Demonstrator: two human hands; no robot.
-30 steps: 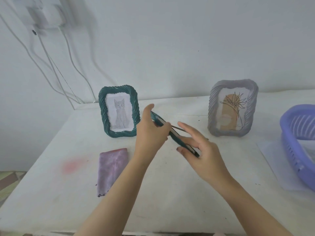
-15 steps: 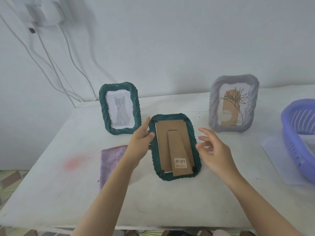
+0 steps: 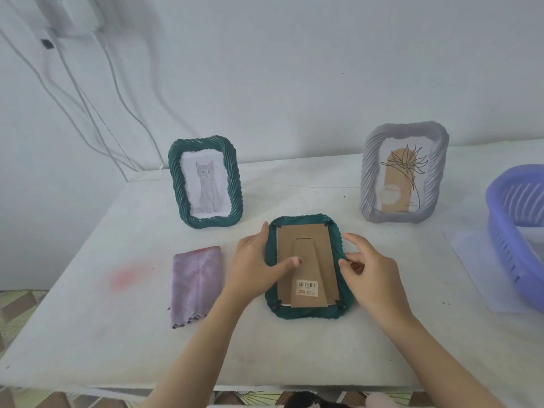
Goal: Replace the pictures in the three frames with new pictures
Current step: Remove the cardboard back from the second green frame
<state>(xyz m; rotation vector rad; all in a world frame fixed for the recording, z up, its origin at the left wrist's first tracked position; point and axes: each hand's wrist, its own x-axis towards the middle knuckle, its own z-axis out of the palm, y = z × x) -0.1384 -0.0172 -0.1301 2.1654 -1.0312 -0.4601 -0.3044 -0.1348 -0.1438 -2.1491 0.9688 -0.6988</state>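
green frame (image 3: 306, 315) lies face down in the middle. left hand (image 3: 250, 260) presses it flat, thumb straight. right hand (image 3: 374, 275) fingers curl at its right edge; pinching or not, i cannot tell. hold it still, turn the black clips (image 3: 340, 305) gently.

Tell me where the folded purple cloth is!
In the head view, the folded purple cloth lies flat on the white table, just left of the left hand, in front of the upright green cat-picture frame.

Home – white table (image 3: 88, 334), plastic basket (image 3: 506, 251), wall cables (image 3: 88, 113)
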